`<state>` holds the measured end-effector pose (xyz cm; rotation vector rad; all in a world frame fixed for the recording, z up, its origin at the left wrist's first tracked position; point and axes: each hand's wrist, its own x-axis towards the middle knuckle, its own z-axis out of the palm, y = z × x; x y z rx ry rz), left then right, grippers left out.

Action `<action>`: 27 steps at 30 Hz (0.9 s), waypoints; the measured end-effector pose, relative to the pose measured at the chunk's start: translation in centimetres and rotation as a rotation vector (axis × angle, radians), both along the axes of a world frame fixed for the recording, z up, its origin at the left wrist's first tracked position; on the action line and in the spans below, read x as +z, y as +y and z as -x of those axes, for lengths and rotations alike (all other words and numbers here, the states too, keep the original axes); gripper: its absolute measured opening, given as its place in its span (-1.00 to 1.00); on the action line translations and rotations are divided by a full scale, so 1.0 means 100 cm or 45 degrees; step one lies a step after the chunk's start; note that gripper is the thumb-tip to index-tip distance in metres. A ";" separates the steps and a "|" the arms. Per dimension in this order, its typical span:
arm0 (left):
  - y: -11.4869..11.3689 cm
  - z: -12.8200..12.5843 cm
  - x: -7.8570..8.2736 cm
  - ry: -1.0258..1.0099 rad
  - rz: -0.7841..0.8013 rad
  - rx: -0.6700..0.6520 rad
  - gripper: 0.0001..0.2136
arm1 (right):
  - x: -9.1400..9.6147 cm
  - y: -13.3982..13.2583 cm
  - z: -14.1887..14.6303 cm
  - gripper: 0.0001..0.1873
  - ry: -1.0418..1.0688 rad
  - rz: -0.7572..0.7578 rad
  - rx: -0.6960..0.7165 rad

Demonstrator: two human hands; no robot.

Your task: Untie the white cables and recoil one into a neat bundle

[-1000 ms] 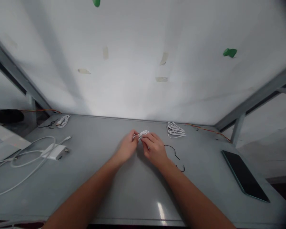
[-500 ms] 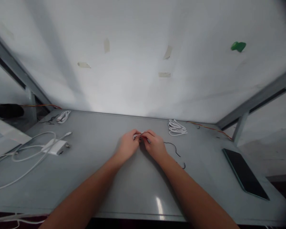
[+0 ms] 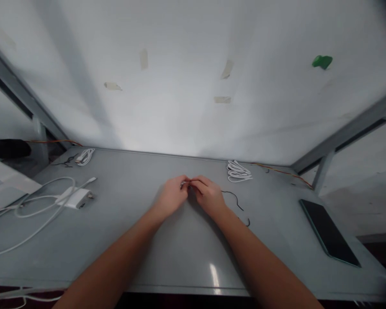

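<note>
Over the middle of the grey tabletop (image 3: pixel 176 257), my left hand (image 3: pixel 173 195) and my right hand (image 3: pixel 209 195) meet at the fingertips. Both hands are closed in a pinch. A bit of white cable (image 3: pixel 182 183) shows at the left fingers; the rest is hidden by the hand. What the right fingertips pinch is too small and covered to make out. Beside my right hand lies a thin black tie (image 3: pixel 236 201), with a second short black piece (image 3: pixel 248 222) near the right forearm. Behind and to the right rests a folded white cable (image 3: pixel 238 171).
At left are a white charger (image 3: pixel 75 198) with a loose cable (image 3: pixel 35 234), a white box (image 3: pixel 9 184), a small coiled white cable (image 3: pixel 85 156) and black ties (image 3: pixel 66 163). A dark tablet (image 3: pixel 330 234) lies at right. The white wall (image 3: pixel 180 124) rises behind the table.
The fingertips have drawn closer together, and less white shows between them. Otherwise the hands stay in place; the view has shifted very slightly.
</note>
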<state>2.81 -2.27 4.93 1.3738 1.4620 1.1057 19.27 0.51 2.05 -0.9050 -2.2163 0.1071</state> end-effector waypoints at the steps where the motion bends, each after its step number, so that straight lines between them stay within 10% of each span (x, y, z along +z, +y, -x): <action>1: 0.000 0.001 -0.001 0.075 -0.032 -0.020 -0.83 | 0.000 0.000 0.000 -0.72 0.008 0.005 -0.007; 27: 0.002 0.003 -0.018 1.257 -0.516 -0.340 -0.75 | 0.034 -0.013 -0.001 -0.84 -0.035 0.557 -0.301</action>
